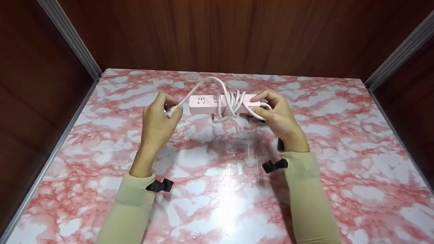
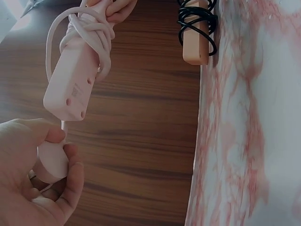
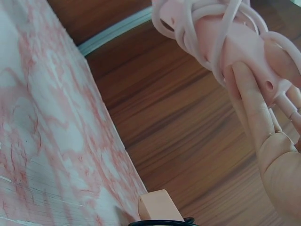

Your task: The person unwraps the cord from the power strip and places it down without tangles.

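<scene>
A pink power strip (image 1: 204,109) is held up above the table, its sockets facing up. Several loops of its pale pink cord (image 1: 231,104) wrap round the middle. My right hand (image 1: 280,118) grips the strip's right end, with thumb and fingers on opposite sides. The cord's free end arches over to my left hand (image 1: 156,118), which pinches the plug (image 2: 51,162) between thumb and fingers. In the left wrist view the plug is just beyond the strip's end; its prongs are mostly hidden by the fingers.
An orange power strip (image 2: 195,44) wound with black cord (image 2: 197,19) lies on the table behind, mostly hidden in the head view. The red-and-white marbled table (image 1: 203,189) meets brown wood-grain panels (image 1: 217,37) at the back and sides, with metal corner posts (image 1: 73,37).
</scene>
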